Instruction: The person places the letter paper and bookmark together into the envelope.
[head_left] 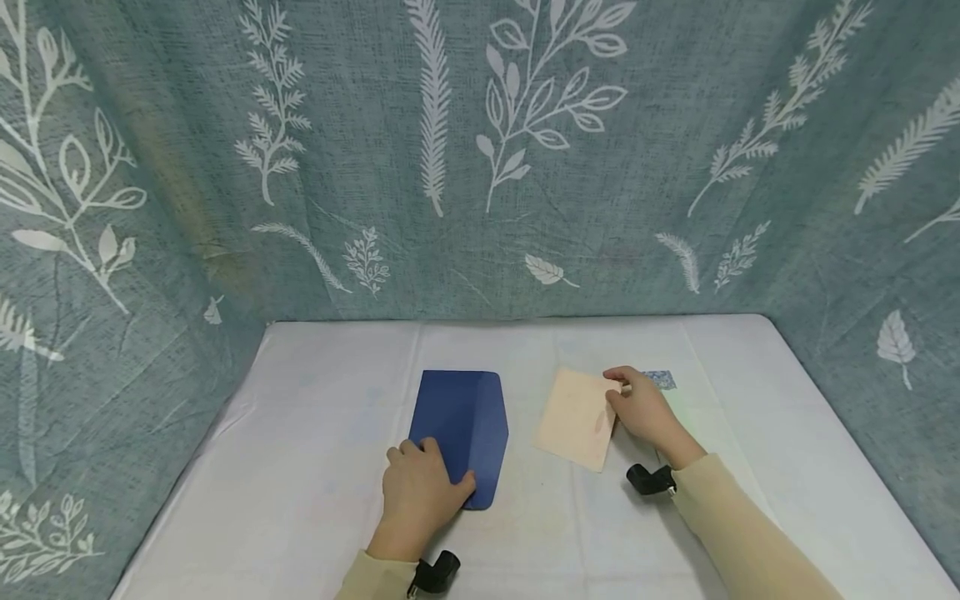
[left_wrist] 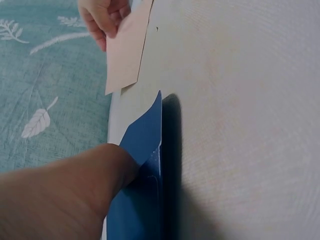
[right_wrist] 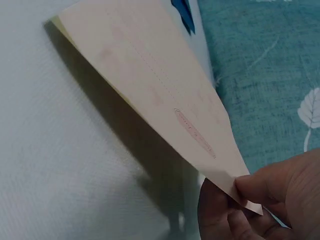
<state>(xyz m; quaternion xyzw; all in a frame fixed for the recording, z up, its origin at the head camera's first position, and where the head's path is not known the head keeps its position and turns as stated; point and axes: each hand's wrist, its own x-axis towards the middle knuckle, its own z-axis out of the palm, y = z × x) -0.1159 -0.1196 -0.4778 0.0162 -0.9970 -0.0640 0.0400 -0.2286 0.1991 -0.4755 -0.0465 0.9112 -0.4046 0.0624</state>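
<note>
A dark blue envelope (head_left: pixel 465 417) with its flap out to the right is in my left hand (head_left: pixel 423 492). That hand grips it at the near left part, and in the left wrist view the thumb (left_wrist: pixel 117 165) reaches over the blue paper at the fold. To the right, my right hand (head_left: pixel 648 408) pinches a cream card (head_left: pixel 577 417) by its right edge, between thumb and fingers. The card is tilted above the white cloth and casts a shadow beneath it. In the right wrist view the card (right_wrist: pixel 150 85) shows a small pinkish printed mark and a dotted line.
Just behind my right hand lies a small blue-patterned piece (head_left: pixel 660 380). A white cloth (head_left: pixel 315 433) covers the table. Green leaf-print curtains (head_left: pixel 375 167) stand along its back and sides. Black cameras (head_left: pixel 651 479) are worn on both wrists.
</note>
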